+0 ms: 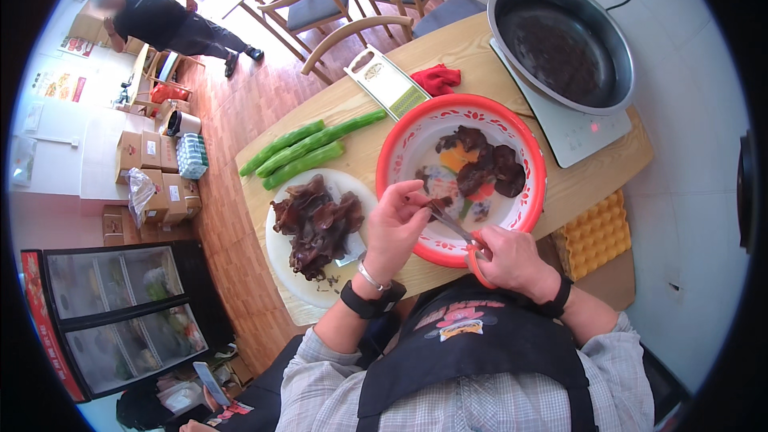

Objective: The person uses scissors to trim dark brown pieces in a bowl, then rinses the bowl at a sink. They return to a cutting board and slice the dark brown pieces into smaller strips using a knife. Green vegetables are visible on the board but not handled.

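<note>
Above the near-left rim of a red-and-white basin [530, 192], my left hand [394, 228] pinches a small dark piece of wood ear mushroom [433, 210]. My right hand [512, 258] grips scissors [453, 226] by their orange handles, the blades pointing up-left toward that piece. Inside the basin lie several dark wood ear pieces [509, 173] over its printed bottom. To the left, a heap of whole wood ear [317, 220] rests on a round white cutting board [280, 262], with small dark scraps near its edge.
Three long green vegetables [308, 148] lie behind the board, near a white grater [387, 80] and a red cloth [437, 79]. A large metal pan [562, 44] sits on a white cooktop [580, 140] at right. Yellow egg trays [597, 234] are beside the table; chairs stand beyond.
</note>
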`<state>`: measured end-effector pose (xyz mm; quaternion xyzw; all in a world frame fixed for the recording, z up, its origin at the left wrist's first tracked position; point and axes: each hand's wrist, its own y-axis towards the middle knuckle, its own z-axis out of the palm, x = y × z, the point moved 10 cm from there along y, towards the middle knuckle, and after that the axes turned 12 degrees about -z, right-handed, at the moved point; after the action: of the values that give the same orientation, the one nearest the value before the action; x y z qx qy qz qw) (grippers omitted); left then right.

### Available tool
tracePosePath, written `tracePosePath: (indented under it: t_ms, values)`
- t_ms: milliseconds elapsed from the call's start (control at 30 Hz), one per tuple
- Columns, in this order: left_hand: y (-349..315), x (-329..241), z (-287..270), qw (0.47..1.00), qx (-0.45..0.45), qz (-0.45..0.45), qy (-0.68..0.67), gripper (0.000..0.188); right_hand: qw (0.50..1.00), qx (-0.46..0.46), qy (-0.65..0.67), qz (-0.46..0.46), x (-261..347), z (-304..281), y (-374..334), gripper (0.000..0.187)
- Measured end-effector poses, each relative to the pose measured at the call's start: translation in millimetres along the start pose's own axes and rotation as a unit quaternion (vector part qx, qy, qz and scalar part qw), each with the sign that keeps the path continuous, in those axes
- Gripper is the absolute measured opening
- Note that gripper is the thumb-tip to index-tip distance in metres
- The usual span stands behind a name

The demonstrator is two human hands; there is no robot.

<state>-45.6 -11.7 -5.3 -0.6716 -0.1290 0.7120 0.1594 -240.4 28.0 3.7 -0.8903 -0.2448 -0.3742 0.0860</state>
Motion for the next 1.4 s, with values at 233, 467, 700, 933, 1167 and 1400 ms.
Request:
tracePosePath:
  t_ms: [233,467,700,933,1167,1400]
  values:
    - [-6.5,-5.8,2.2,0.999,-0.023,-0.022,-0.005,0.051,1.0,0.01,-0.016,-0.024,-0.7,-5.4,3.9,0.029]
    - [-13.3,-13.2,23.6,0.997,-0.053,-0.021,0.049,0.055,0.999,0.01,-0.024,-0.047,-7.8,-19.7,2.0,0.022]
    - [-18.0,-3.0,38.1,0.996,-0.085,-0.027,0.005,0.056,0.996,0.076,0.011,-0.039,-28.4,-19.8,-3.1,0.022]
    - [-32.9,0.3,-74.9,0.946,-0.299,0.068,0.104,0.02,0.987,0.042,0.137,0.075,-66.9,-33.2,-7.9,0.035]
    - [-55.9,-6.7,-155.3,0.739,-0.453,0.067,0.495,0.013,0.976,0.053,0.162,0.132,-98.6,-40.2,-19.9,0.041]
    - [35.4,0.3,44.2,0.867,-0.124,0.083,0.476,0.017,0.965,0.042,0.204,0.162,-118.9,-36.5,-32.2,0.04]
